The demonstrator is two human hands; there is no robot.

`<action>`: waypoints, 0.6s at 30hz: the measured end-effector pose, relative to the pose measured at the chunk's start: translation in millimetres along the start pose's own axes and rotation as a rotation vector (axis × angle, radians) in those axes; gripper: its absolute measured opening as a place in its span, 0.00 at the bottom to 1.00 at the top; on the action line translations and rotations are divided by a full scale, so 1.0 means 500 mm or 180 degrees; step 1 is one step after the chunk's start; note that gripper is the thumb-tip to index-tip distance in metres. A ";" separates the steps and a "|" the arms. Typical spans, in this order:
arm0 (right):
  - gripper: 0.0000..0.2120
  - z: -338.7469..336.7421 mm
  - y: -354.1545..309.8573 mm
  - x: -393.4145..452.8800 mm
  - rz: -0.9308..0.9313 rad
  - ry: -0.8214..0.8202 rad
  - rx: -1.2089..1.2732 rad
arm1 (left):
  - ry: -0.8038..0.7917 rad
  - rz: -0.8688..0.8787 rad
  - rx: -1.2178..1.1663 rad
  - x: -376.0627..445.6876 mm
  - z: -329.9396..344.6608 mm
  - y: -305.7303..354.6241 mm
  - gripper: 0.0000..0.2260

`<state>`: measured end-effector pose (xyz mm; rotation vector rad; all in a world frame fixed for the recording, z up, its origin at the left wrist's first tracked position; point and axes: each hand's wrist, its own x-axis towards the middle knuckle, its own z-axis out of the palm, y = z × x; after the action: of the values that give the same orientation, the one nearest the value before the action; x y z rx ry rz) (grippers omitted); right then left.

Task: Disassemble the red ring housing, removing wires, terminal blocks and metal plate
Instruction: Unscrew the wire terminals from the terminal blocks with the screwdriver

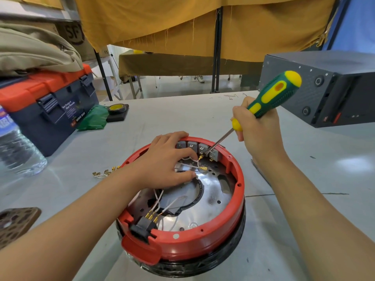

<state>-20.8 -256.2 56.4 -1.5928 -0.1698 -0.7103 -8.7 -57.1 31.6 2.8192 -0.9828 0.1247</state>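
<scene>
The red ring housing [205, 239] sits on a black base in the middle of the table. Inside lies a shiny metal plate [211, 196] with white wires [172, 203] leading to a black connector [145, 225] at the near rim. Grey terminal blocks [192, 146] line the far inner wall. My left hand [168, 162] rests on the far left rim, its fingers reaching down onto the plate beside a white wire. My right hand [257, 126] grips a green and yellow screwdriver [274, 96], whose tip touches a terminal block on the right.
Loose wires with brass terminals [105, 173] lie left of the housing. A blue and orange toolbox [46, 104] and a water bottle [14, 147] stand at the left. A black case [324, 88] is at the right. A tape roll [117, 109] sits behind.
</scene>
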 end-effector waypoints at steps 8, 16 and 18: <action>0.11 0.007 0.006 0.010 0.0128 0.0170 0.0048 | 0.0018 -0.0006 0.0044 0.001 0.001 0.002 0.16; 0.11 0.033 0.011 -0.006 0.0436 0.0068 -0.0065 | 0.0037 0.0051 -0.0020 -0.001 0.000 0.001 0.14; 0.10 0.026 -0.006 0.007 0.0173 0.0217 -0.0040 | 0.0039 0.0041 -0.0022 -0.004 0.000 0.000 0.14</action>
<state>-14.9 -244.5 60.8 -1.5771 -0.0721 -0.7236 -10.0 -55.8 31.5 2.8029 -0.9968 0.1397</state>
